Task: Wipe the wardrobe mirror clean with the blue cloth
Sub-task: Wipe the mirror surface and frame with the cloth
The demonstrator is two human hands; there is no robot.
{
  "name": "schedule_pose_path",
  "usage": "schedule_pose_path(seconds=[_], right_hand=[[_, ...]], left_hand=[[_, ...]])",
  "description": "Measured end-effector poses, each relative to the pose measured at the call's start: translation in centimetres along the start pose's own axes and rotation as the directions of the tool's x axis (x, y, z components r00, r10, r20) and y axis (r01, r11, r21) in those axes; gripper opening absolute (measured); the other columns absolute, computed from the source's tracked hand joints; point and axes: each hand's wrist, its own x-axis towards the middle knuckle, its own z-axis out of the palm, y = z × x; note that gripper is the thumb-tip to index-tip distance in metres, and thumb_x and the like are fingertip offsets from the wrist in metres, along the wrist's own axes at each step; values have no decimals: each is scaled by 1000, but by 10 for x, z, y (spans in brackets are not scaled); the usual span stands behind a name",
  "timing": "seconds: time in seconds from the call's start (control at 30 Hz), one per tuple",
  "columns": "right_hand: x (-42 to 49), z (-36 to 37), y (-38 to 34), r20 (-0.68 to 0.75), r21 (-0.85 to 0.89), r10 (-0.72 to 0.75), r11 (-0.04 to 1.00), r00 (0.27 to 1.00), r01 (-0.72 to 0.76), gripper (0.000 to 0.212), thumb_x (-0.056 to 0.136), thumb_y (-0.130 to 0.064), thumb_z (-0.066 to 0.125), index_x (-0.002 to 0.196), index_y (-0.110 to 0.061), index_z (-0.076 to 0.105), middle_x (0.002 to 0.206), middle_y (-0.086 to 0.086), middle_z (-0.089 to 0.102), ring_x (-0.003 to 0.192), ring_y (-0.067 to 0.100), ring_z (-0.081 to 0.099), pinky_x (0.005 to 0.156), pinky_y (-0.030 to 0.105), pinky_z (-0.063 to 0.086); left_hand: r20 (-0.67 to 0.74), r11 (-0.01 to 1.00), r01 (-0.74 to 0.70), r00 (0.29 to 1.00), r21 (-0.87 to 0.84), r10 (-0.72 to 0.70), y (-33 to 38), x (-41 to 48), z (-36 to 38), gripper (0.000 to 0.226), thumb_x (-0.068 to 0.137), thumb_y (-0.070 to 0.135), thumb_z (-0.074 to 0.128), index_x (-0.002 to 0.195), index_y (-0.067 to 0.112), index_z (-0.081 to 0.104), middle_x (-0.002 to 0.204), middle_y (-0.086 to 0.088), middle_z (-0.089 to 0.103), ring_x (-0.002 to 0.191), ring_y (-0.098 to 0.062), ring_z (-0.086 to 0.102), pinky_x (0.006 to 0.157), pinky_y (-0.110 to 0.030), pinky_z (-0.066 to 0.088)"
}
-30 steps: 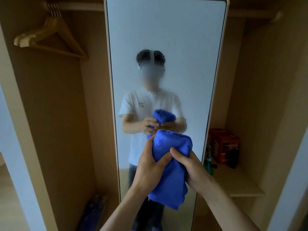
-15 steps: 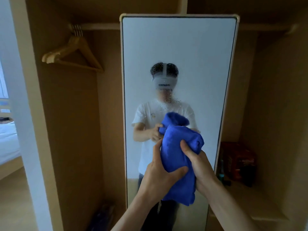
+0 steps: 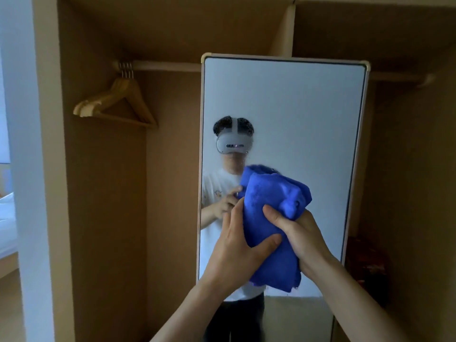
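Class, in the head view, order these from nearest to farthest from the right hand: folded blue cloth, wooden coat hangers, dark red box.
1. Folded blue cloth, gripped in the right hand.
2. Dark red box, lower right.
3. Wooden coat hangers, upper left.

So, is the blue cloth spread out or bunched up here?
Bunched up: the blue cloth is a thick folded wad gripped by the left hand and right hand in front of the mirror.
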Motion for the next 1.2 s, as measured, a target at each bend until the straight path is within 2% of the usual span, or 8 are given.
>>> schedule_pose_path(seconds=[0.2,0.4,0.53,0.63,0.8,0.87,1.0,1.2], right_hand=[[24,13,-34,-54,-256,-128,960,990,110,31,89,-45,71,87,-14,68,79,11,74,73,26,73,70,54,60],[41,27,-68,-63,-431,-303,867,951,248,31,85,-55,68,79,-25,62,68,-4,68,64,12,68,61,42,57],[57,34,-91,-28,-557,-389,771,921,309,19,87,-53,65,91,-34,61,75,-18,68,70,0,64,60,24,45],[67,33,-111,42,-667,-464,646,885,371,14,89,-48,60,100,-40,58,78,-15,68,75,1,64,65,26,50],[84,32,-147,189,-811,-608,346,771,472,8,82,-46,47,87,-40,47,67,-12,57,64,6,55,54,26,39],[92,32,-160,235,-840,-637,247,734,483,23,79,-48,42,96,-36,52,75,-9,58,68,12,56,59,34,48],[109,33,-181,309,-873,-658,90,687,479,20,87,-31,59,106,-34,54,81,-8,56,75,20,57,65,41,53],[136,42,-214,394,-864,-683,-48,614,501,22,87,-25,58,107,-32,55,86,-7,59,76,17,55,63,35,49]], left_hand=[[-56,979,-118,990,165,128,12,36,-41,69,84,70,55,146,46,35,134,17,43,128,-4,46,101,-38,51],[-108,941,-243,956,237,274,30,64,-67,53,94,44,63,143,34,46,135,11,46,129,-9,47,105,-34,47],[-158,914,-274,931,300,330,41,85,-80,48,93,38,66,137,28,51,129,11,43,122,7,37,97,-4,37],[-177,902,-289,917,320,357,49,101,-88,50,93,33,67,140,29,49,132,9,40,113,12,30,87,8,28],[-224,894,-268,905,359,361,59,124,-97,61,95,47,63,148,35,36,144,11,34,134,-5,29,99,-23,29],[-249,905,-250,905,345,345,63,133,-99,64,95,48,62,150,35,32,147,11,31,135,-5,31,98,-25,30],[-238,918,-236,917,318,319,71,151,-100,80,94,51,61,158,33,16,155,11,28,137,0,28,99,-24,30],[-219,935,-221,933,277,285,82,170,-104,88,91,54,61,156,44,3,132,21,25,127,2,28,93,-24,28]])
